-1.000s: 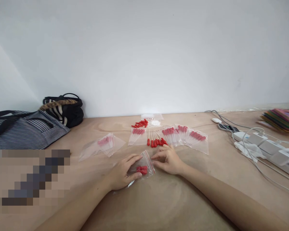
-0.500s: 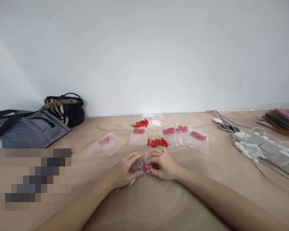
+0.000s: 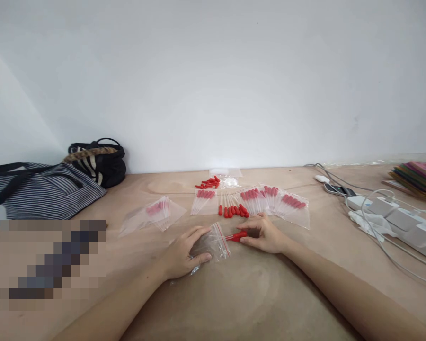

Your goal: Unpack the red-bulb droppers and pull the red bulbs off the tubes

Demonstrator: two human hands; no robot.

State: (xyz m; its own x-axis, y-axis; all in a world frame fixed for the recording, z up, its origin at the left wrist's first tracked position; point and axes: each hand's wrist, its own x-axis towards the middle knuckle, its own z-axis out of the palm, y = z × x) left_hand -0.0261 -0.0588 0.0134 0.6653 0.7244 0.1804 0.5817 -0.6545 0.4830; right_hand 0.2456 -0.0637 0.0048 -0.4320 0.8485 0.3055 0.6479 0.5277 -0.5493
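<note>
- In the head view, a clear plastic zip bag with a red stripe (image 3: 218,244) is gripped by the left hand (image 3: 183,254).
- At its mouth, red-bulbed thin-stemmed droppers (image 3: 239,236) are pinched in the right hand (image 3: 266,235); probably light and slippery, best held by the bulbs.

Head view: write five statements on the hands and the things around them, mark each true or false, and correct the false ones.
1. The left hand holds a clear bag. True.
2. The right hand holds a blue pen. False: it holds red-tipped sticks.
3. The striped bag lies to the left of both hands. True.
4. The chargers are on the left side. False: they are on the right.
5. The coloured stack lies at the far right. True.
</note>
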